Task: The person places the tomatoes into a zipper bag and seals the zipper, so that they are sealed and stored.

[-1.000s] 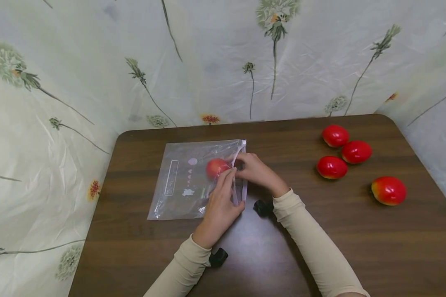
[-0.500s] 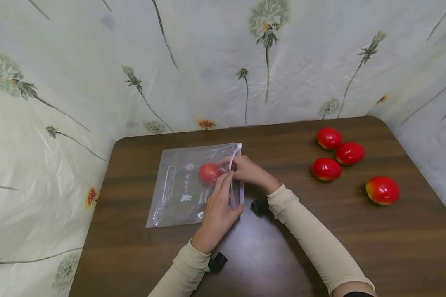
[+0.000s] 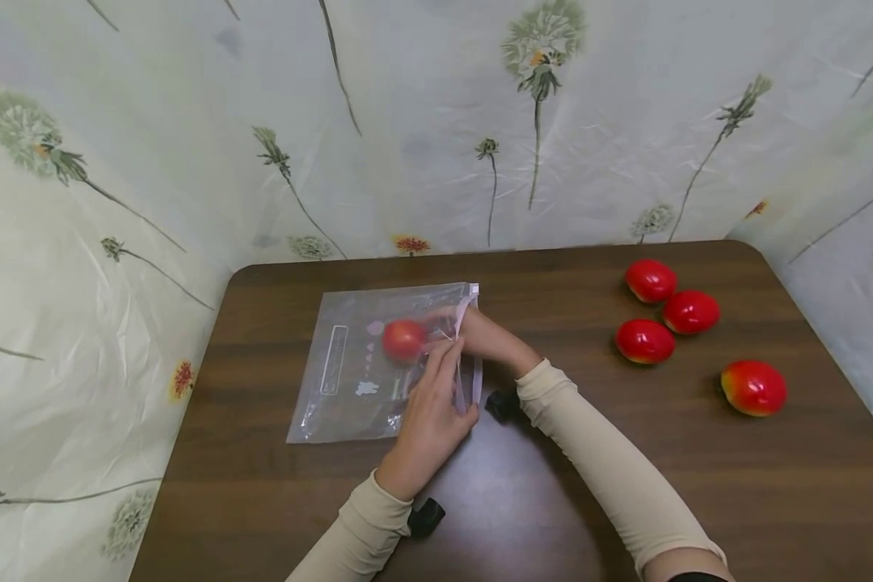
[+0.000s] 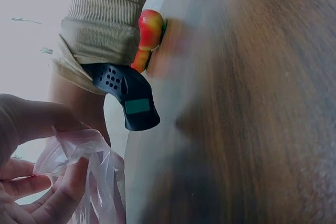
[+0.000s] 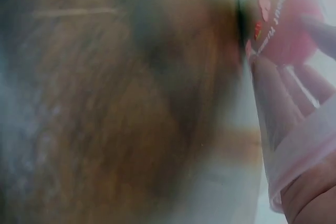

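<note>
A clear zip bag (image 3: 356, 323) lies flat on the table with its mouth toward the right. My left hand (image 3: 432, 408) pinches the bag's mouth edge between thumb and fingers; the left wrist view shows the bunched plastic (image 4: 100, 166) there. Through that mouth my right hand (image 3: 480, 333) reaches into the bag up to about the wrist. Inside, a shiny red fruit (image 3: 403, 340) sits at the ends of its fingers. In the right wrist view, the thumb and fingers are around the fruit (image 5: 294, 24), seen through the printed plastic.
Several more shiny red fruits with yellow patches, such as the nearest one (image 3: 753, 388), rest on the right side of the brown wooden table (image 3: 553, 501). A floral sheet (image 3: 407, 121) hangs behind the table and along its sides. Black wrist cameras (image 3: 427, 517) sit under both forearms.
My right hand has pushed leftward, deeper into the bag, carrying the red fruit farther from the mouth. The left hand keeps its grip on the mouth edge. The head view shifts slightly.
</note>
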Demonstrator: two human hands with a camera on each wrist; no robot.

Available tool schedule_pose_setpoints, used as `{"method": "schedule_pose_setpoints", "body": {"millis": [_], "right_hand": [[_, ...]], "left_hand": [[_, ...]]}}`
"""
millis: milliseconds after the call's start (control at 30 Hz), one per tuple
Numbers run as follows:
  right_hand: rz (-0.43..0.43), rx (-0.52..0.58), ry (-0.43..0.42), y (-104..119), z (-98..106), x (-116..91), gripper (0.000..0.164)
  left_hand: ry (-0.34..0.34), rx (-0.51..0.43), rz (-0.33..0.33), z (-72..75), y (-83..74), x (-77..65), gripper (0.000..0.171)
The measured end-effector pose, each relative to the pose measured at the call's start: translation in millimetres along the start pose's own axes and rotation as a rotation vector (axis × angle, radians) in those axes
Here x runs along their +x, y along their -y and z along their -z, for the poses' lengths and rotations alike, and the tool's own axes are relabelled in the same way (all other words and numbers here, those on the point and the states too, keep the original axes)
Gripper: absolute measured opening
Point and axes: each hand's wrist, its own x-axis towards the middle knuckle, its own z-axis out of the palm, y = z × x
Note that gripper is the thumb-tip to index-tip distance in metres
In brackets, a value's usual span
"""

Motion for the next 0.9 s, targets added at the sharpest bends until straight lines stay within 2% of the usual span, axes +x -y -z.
{"method": "schedule_pose_setpoints", "body": {"millis": [433, 733, 900], "right_hand": [[0.013, 0.019, 0.055, 1.5, -6.4, 9.3, 0.045], [-0.095, -0.061, 0.081, 10.9, -10.8, 16.6, 0.052], [-0.120, -0.116, 0.091, 15.9, -11.8, 19.8, 0.052]], "left_hand": [[0.019, 0.021, -0.012, 1.6, -2.3, 1.3, 0.095], [0.040, 0.025, 0.013, 2.0, -2.8, 0.4, 0.097], [0.036, 0.029, 0.010, 2.0, -2.8, 0.4, 0.097]]}}
